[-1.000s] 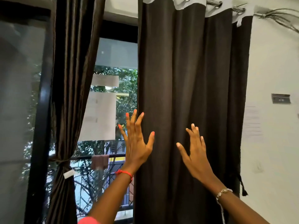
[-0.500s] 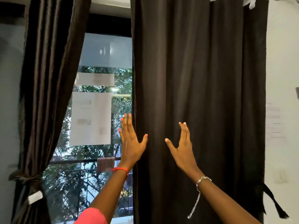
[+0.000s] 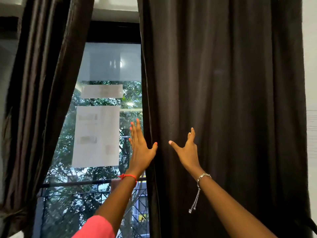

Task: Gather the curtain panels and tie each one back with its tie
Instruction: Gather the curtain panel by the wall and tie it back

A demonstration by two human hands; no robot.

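1. Right curtain panel (image 3: 223, 109), dark brown, hangs full and ungathered from the top of the view to the bottom. It lies between the window (image 3: 109, 69) and the pale wall (image 3: 311, 74) at the far right.
2. Left curtain panel (image 3: 44, 86), same dark cloth with a slight sheen, is already drawn in. It sweeps down and leftward to a cinched waist low at the left edge, where a tie (image 3: 12, 213) looks to wrap it; detail there is dim.
3. Left hand (image 3: 141, 148) is raised at the inner edge of the right panel. Fingers are straight and close together, thumb spread toward the cloth, thumb tip at the panel's edge. It grips nothing; whether the palm touches the cloth cannot be told.
4. Right hand (image 3: 187, 152) is raised in front of the right panel, near the left hand but apart from it. Thumb is spread wide to the left, fingers point up. It is spread and empty, with no cloth pinched.
5. Red thread band (image 3: 127, 176) on the left wrist; silver bracelet (image 3: 203, 176) with a dangling chain on the right wrist. Pink sleeve (image 3: 96, 228) shows at the bottom edge.
6. Two pale paper sheets (image 3: 97, 134) are stuck on the glass, the small one above the large. Text is blurred.
7. Beyond the glass: green trees (image 3: 132, 95) and a dark railing (image 3: 72, 191).
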